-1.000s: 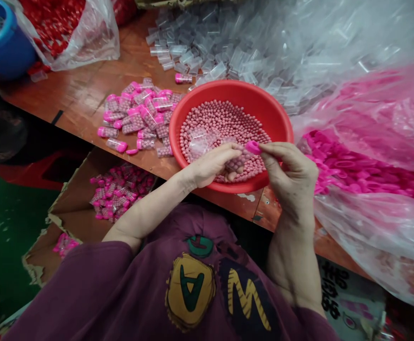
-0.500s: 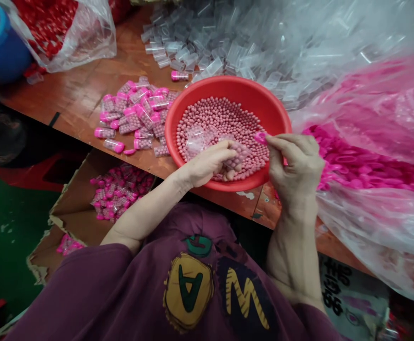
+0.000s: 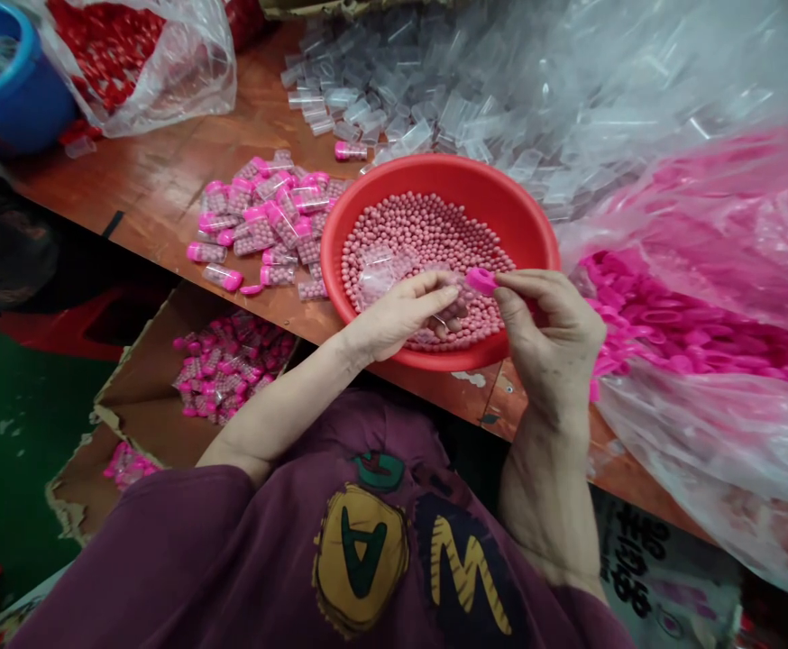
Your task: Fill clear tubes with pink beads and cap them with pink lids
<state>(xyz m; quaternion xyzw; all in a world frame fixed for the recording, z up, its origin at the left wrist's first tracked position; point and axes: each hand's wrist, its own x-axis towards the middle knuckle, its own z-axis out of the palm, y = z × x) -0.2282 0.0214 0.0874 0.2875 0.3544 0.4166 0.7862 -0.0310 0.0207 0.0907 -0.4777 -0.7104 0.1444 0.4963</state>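
Note:
Over the red basin [image 3: 526,203], my left hand [image 3: 416,311] is closed around a clear plastic tube [image 3: 449,293] with pink beads in it; my fingers partly hide the tube. My right hand [image 3: 549,324] pinches a bright pink cap [image 3: 481,280] between thumb and fingertips, right at the tube's end. Whether cap and tube touch, I cannot tell. Below them lie many loose pink beads [image 3: 427,225], with some clear empty tubes [image 3: 377,270] on top at the left.
Filled, pink-capped tubes [image 3: 259,216] are heaped left of the basin; more lie in a cardboard box [image 3: 143,370] below. Clear tubes [image 3: 394,81] pile up behind. Pink caps [image 3: 691,315] spill from a plastic bag at right. A blue bucket [image 3: 22,108] and red pieces [image 3: 106,54] stand far left.
My right hand has moved left with the pink cap, bringing it to the end of the tube in my left hand. The whole view has shifted slightly.

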